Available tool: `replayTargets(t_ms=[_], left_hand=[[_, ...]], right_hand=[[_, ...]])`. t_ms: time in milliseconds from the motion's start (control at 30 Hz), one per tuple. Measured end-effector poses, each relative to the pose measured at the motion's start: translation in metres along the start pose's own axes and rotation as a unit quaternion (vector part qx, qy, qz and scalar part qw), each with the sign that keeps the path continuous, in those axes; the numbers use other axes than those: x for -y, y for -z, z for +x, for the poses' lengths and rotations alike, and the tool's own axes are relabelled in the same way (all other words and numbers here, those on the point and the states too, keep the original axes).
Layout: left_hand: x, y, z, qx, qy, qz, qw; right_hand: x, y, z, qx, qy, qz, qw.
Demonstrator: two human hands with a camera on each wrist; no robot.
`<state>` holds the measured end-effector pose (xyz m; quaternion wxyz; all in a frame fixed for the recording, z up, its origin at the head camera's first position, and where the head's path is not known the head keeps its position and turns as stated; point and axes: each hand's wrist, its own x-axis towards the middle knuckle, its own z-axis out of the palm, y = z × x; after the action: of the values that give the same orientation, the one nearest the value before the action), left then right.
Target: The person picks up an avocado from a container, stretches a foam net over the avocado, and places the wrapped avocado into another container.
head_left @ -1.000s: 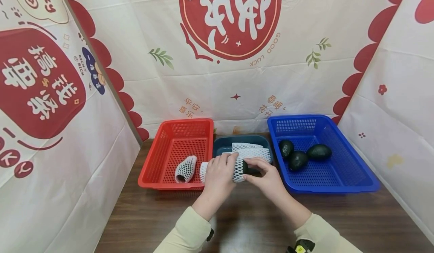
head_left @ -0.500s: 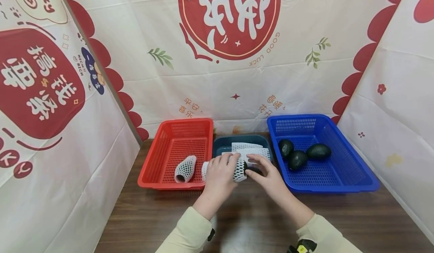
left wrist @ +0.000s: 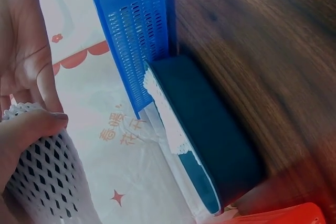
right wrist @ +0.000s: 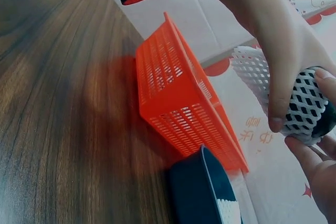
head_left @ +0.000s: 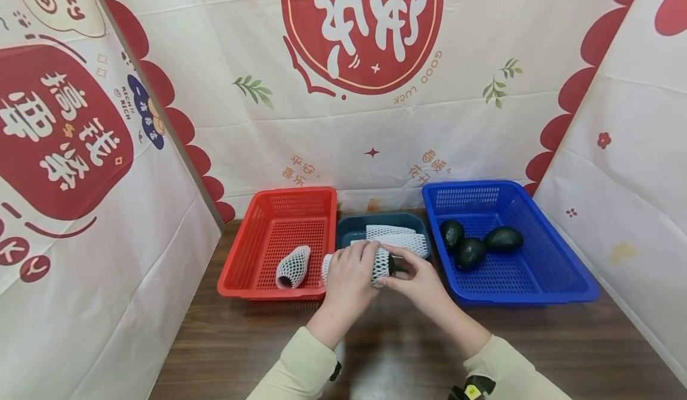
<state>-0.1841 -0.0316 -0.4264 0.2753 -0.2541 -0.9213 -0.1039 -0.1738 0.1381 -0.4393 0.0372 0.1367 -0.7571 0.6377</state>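
Note:
Between the two hands is a dark green avocado (right wrist: 326,121) partly covered by a white foam net sleeve (head_left: 381,265). My left hand (head_left: 349,273) grips the sleeved avocado from above, and in the right wrist view its thumb and fingers wrap round the net. At the sleeve's right end, my right hand (head_left: 417,276) pinches the net's rim, with the avocado's bare tip showing there. The sleeve's other end (right wrist: 252,67) sticks out past the left hand. A netted avocado (head_left: 294,267) lies in the red basket (head_left: 236,269).
In the blue basket (head_left: 528,275) on the right lie 3 bare avocados (head_left: 471,253). A dark teal tray (head_left: 349,228) with flat white net sleeves (head_left: 408,242) stands between the baskets, behind the hands. A printed cloth (head_left: 365,132) hangs behind the wooden table (head_left: 257,334).
My right hand moved off the sleeve's end slightly to the right, then came back to pinch its rim. The left hand keeps its grip almost in place.

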Motion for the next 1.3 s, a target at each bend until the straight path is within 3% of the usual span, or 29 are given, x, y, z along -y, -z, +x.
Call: replayTargets(t_ms=[233, 533, 733, 833, 900, 967, 1033, 1100, 1133, 1167, 1200, 1233, 1267, 1300], left_hand=[[-0.001, 0.002, 0.003, 0.008, 0.005, -0.015, 0.9998], [-0.003, 0.006, 0.002, -0.025, 0.005, -0.006, 0.9997], [0.0, 0.015, 0.0, -0.045, 0.045, -0.075, 0.9951], [0.003, 0.018, -0.002, -0.05, 0.073, -0.133, 0.9872], [0.004, 0.018, -0.002, -0.036, 0.098, -0.179, 0.9783], [0.005, 0.019, -0.003, -0.003, 0.134, -0.227, 0.9648], [0.007, 0.018, -0.003, 0.04, 0.174, -0.268, 0.9465], [0.008, 0.016, -0.002, 0.083, 0.212, -0.311, 0.9225], [0.008, 0.016, -0.001, 0.104, 0.228, -0.339, 0.9068], [0.009, 0.015, 0.0, 0.123, 0.239, -0.373, 0.8879], [0.009, 0.014, 0.002, 0.138, 0.253, -0.412, 0.8644], [0.009, 0.013, 0.004, 0.15, 0.266, -0.456, 0.8359], [0.009, 0.012, 0.007, 0.157, 0.282, -0.503, 0.8022], [0.009, 0.011, 0.01, 0.162, 0.301, -0.549, 0.7626]], right_hand=[[0.001, 0.0, 0.0, -0.012, 0.02, 0.013, 0.9996], [0.0, 0.003, -0.001, -0.029, 0.024, 0.028, 0.9989], [0.0, 0.011, 0.001, -0.089, -0.004, 0.04, 0.9952], [0.001, 0.015, 0.002, -0.115, -0.011, 0.047, 0.9922], [0.002, 0.016, 0.001, -0.12, -0.014, 0.055, 0.9911], [0.002, 0.016, 0.001, -0.122, -0.012, 0.06, 0.9906], [0.002, 0.015, 0.0, -0.123, -0.005, 0.066, 0.9902], [0.001, 0.013, 0.0, -0.124, 0.012, 0.072, 0.9896], [0.001, 0.011, 0.0, -0.124, 0.027, 0.076, 0.989], [0.0, 0.01, 0.0, -0.124, 0.044, 0.079, 0.9881], [0.0, 0.009, 0.0, -0.125, 0.062, 0.08, 0.987], [0.0, 0.008, 0.0, -0.124, 0.082, 0.08, 0.9856], [-0.001, 0.006, 0.0, -0.124, 0.103, 0.078, 0.9838], [-0.001, 0.005, 0.0, -0.125, 0.122, 0.073, 0.982]])
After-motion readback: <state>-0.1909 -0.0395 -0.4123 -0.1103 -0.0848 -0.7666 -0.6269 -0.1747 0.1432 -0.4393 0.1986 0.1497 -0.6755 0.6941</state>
